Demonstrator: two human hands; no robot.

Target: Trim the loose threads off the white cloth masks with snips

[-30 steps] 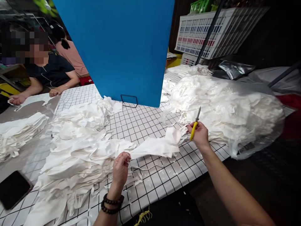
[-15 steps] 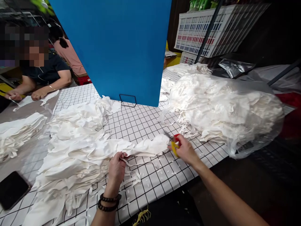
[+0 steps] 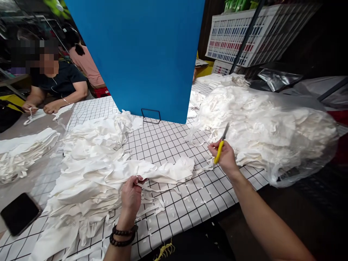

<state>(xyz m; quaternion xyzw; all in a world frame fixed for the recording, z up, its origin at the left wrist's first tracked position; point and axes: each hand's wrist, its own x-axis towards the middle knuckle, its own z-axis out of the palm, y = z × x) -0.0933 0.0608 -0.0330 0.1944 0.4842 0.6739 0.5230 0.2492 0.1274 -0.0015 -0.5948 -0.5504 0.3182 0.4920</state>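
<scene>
My right hand (image 3: 227, 159), gripping scissors (image 3: 219, 152), has swung away, right of the white cloth (image 3: 174, 170). Only my left hand (image 3: 131, 195) now pinches its near edge.

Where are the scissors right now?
In the head view, the scissors are right of centre, in the person's right hand, near the stuffed clear plastic bag.

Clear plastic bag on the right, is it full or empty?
Well filled: the clear plastic bag bulges, and white fabric pieces show through its plastic.
</scene>
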